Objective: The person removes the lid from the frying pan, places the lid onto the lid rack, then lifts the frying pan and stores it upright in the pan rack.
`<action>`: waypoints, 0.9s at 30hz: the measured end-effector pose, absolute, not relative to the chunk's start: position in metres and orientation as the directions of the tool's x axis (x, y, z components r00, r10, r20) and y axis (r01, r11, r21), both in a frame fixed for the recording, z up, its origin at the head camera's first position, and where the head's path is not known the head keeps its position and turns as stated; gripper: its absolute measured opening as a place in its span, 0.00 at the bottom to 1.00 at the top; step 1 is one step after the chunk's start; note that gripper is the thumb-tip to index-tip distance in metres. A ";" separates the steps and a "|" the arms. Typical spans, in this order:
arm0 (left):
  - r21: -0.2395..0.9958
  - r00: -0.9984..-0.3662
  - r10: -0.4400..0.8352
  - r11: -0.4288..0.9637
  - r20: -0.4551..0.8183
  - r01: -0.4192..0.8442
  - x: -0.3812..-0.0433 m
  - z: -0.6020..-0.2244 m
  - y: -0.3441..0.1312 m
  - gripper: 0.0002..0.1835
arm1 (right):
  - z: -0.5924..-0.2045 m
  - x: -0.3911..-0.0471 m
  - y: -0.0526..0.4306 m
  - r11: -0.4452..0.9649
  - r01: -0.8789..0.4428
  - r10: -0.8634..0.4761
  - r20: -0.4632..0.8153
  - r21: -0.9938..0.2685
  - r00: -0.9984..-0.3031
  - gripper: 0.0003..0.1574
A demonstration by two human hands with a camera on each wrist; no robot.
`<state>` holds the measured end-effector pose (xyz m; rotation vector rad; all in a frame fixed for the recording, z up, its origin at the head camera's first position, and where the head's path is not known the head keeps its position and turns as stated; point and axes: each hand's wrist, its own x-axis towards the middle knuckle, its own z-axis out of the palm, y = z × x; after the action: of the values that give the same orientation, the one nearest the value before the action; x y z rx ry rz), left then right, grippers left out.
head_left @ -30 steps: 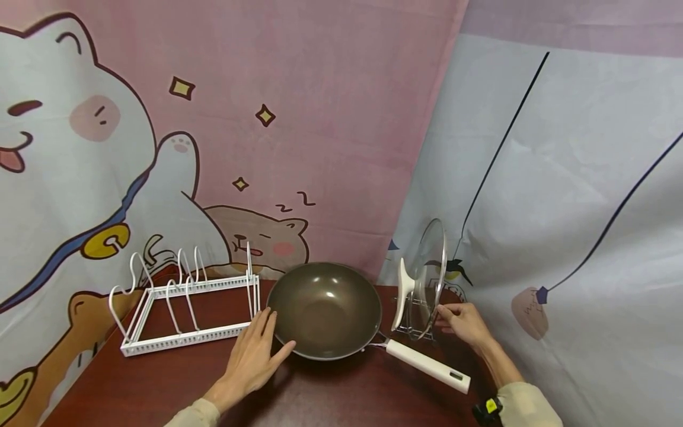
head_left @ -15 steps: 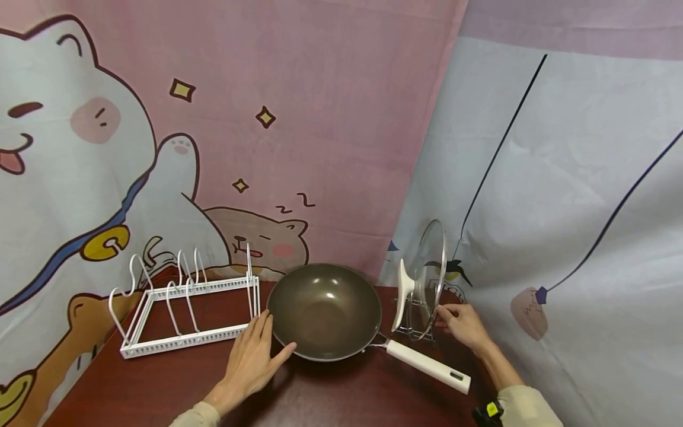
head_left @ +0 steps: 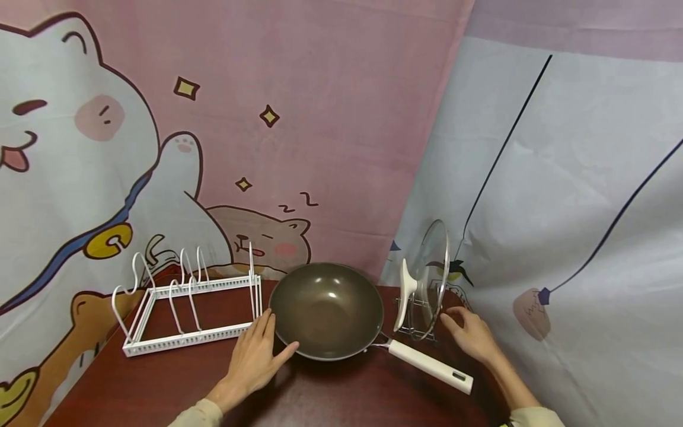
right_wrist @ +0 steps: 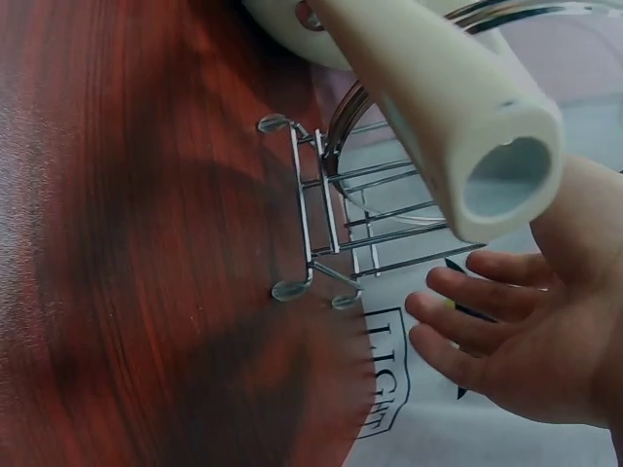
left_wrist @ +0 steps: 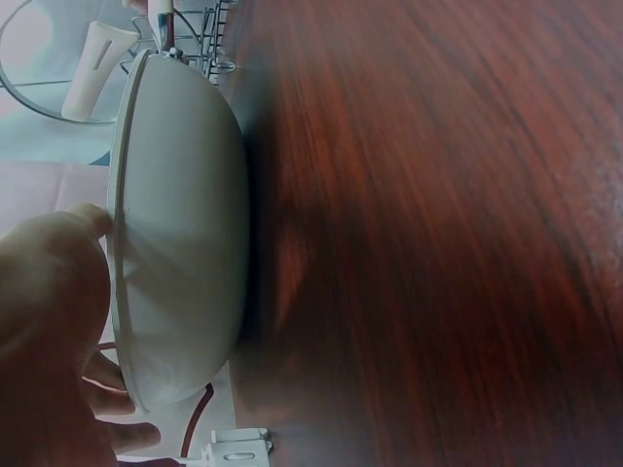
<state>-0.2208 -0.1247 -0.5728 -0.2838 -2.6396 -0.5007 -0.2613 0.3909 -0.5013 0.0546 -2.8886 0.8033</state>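
A brown-lined wok (head_left: pixel 325 314) with a cream handle (head_left: pixel 429 366) sits on the table in the head view. My left hand (head_left: pixel 253 354) rests at its left side, fingers extended and thumb at the rim; the left wrist view has the thumb (left_wrist: pixel 90 220) against the edge of the wok's pale outer wall (left_wrist: pixel 185 233). To the right, a glass lid (head_left: pixel 445 267) with a cream knob handle (head_left: pixel 407 290) stands upright in a small wire rack (right_wrist: pixel 326 195). Just right of the lid is my right hand (head_left: pixel 472 337), its fingers (right_wrist: pixel 467 306) loosely spread and holding nothing.
A white adjustable rack (head_left: pixel 187 339) with upright loops stands left of the wok. Printed cloth (head_left: pixel 341 118) hangs behind and along the right of the dark red table (head_left: pixel 331 397). The wok's handle points toward the front right.
My right hand has let go of the lid's edge and drawn slightly right, with its fingers loosened. My left hand stays at the wok, and the lid remains standing in the wire rack.
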 end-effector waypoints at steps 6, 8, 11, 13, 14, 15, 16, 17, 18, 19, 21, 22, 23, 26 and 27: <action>0.306 -0.883 0.117 0.910 0.454 0.278 -0.220 -0.572 -0.124 0.52 | -0.495 -0.239 0.391 0.856 -0.077 -0.028 0.102 -0.511 -0.994 0.38; 0.311 -0.883 0.117 0.908 0.454 0.280 -0.220 -0.572 -0.124 0.52 | -0.493 -0.233 0.390 0.852 -0.079 -0.041 0.086 -0.517 -0.995 0.39; 0.314 -0.884 0.117 0.907 0.452 0.280 -0.220 -0.571 -0.124 0.52 | -0.491 -0.225 0.389 0.849 -0.085 -0.061 0.064 -0.522 -0.996 0.38; 0.315 -0.885 0.117 0.907 0.451 0.280 -0.220 -0.572 -0.124 0.51 | -0.490 -0.221 0.388 0.845 -0.096 -0.078 0.057 -0.526 -0.995 0.36; 0.316 -0.885 0.116 0.906 0.450 0.280 -0.219 -0.572 -0.124 0.51 | -0.490 -0.219 0.387 0.841 -0.104 -0.087 0.056 -0.531 -0.995 0.35; 0.316 -0.886 0.116 0.906 0.450 0.280 -0.219 -0.572 -0.124 0.51 | -0.490 -0.217 0.387 0.838 -0.110 -0.096 0.054 -0.535 -0.994 0.35; 0.318 -0.886 0.117 0.906 0.449 0.280 -0.219 -0.572 -0.124 0.51 | -0.490 -0.215 0.386 0.832 -0.114 -0.103 0.051 -0.542 -0.993 0.34; 0.320 -0.887 0.116 0.905 0.447 0.279 -0.219 -0.572 -0.124 0.51 | -0.491 -0.214 0.386 0.826 -0.120 -0.113 0.047 -0.550 -0.993 0.34; 0.322 -0.888 0.115 0.905 0.445 0.279 -0.219 -0.572 -0.124 0.51 | -0.491 -0.212 0.386 0.819 -0.123 -0.122 0.040 -0.560 -0.992 0.34; 0.324 -0.889 0.114 0.904 0.444 0.278 -0.219 -0.572 -0.124 0.51 | -0.491 -0.211 0.385 0.810 -0.125 -0.133 0.028 -0.572 -0.991 0.35; 0.327 -0.890 0.112 0.904 0.441 0.276 -0.219 -0.572 -0.124 0.52 | -0.491 -0.209 0.385 0.803 -0.134 -0.156 0.012 -0.581 -0.988 0.35; 0.328 -0.891 0.111 0.904 0.439 0.275 -0.219 -0.572 -0.124 0.52 | -0.491 -0.208 0.385 0.798 -0.133 -0.164 0.001 -0.588 -0.986 0.35; 0.329 -0.892 0.111 0.904 0.438 0.274 -0.220 -0.572 -0.124 0.52 | -0.491 -0.208 0.385 0.795 -0.138 -0.179 -0.010 -0.591 -0.984 0.34; 0.334 -0.894 0.110 0.902 0.435 0.273 -0.220 -0.572 -0.124 0.52 | -0.489 -0.207 0.384 0.792 -0.147 -0.215 -0.046 -0.592 -0.975 0.32; 0.335 -0.894 0.110 0.902 0.434 0.273 -0.220 -0.572 -0.124 0.52 | -0.489 -0.207 0.384 0.793 -0.149 -0.227 -0.060 -0.591 -0.972 0.32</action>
<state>-0.2200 -0.1241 -0.5722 -0.2799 -2.6541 -0.5498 -0.2071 0.3843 -0.4888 0.3254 -3.0948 1.0022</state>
